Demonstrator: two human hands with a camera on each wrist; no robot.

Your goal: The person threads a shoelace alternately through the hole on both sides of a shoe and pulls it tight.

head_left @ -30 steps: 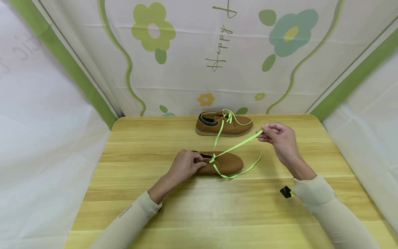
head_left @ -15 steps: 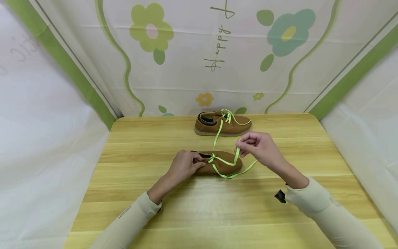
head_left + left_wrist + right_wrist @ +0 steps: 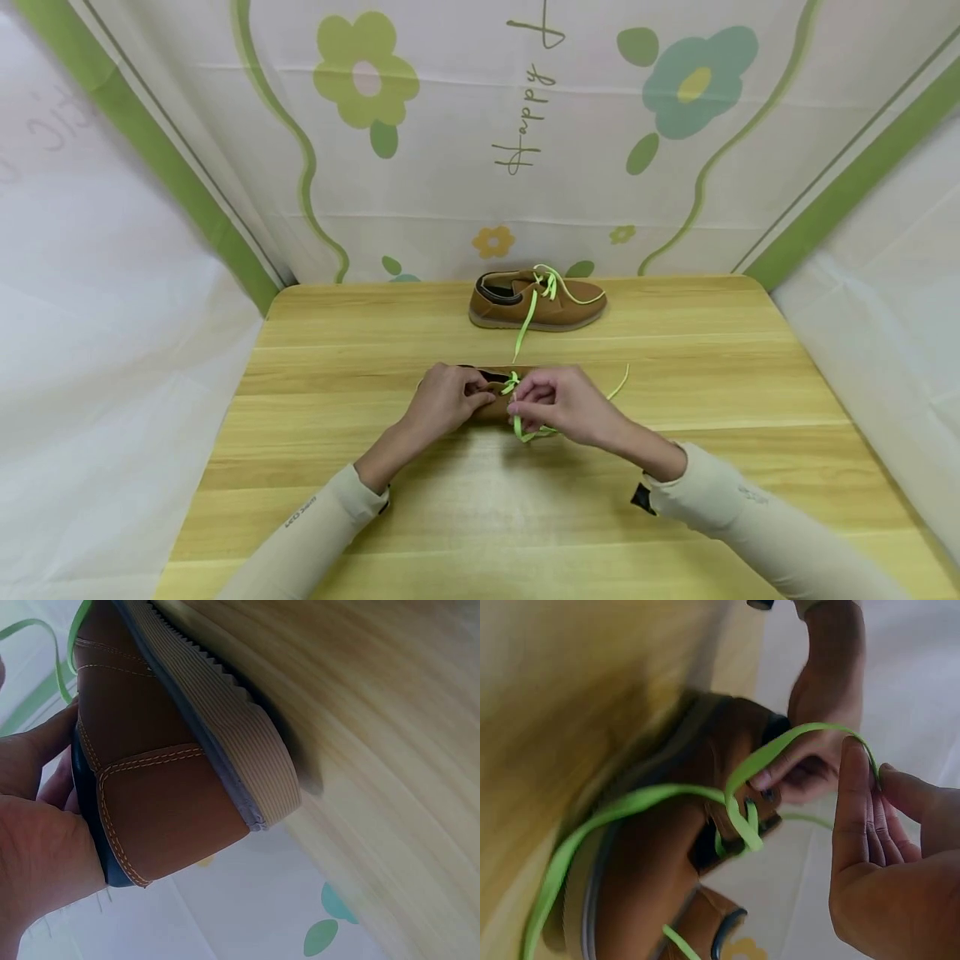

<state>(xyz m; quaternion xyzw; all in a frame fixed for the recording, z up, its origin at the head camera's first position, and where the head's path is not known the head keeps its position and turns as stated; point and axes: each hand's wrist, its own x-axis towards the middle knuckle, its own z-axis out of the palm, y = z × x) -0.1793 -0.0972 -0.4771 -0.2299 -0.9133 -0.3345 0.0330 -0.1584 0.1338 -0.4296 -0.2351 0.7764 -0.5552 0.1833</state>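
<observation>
A brown shoe (image 3: 172,814) with a pale ribbed sole and a neon green shoelace (image 3: 622,804) stands on the table, toe to the right. My left hand (image 3: 446,400) pinches the lace flap beside its opening, with the thumb on the outside, as the right wrist view shows. Over the front of the shoe is my right hand (image 3: 566,404). Its thumb and forefinger (image 3: 851,802) pinch one lace end, which arcs back to the eyelets. The other lace end trails past the toe. In the head view my right hand hides most of the toe.
A matching brown shoe (image 3: 566,315) with green laces stands behind, near the table's back edge. The wooden table (image 3: 480,517) meets a printed fabric wall (image 3: 435,167) at the back. White fabric sides rise left and right.
My right hand has come left and down from beyond the toe to close by the eyelets, still pinching the lace end. The lace has gone from taut to slack. My left hand stays put.
</observation>
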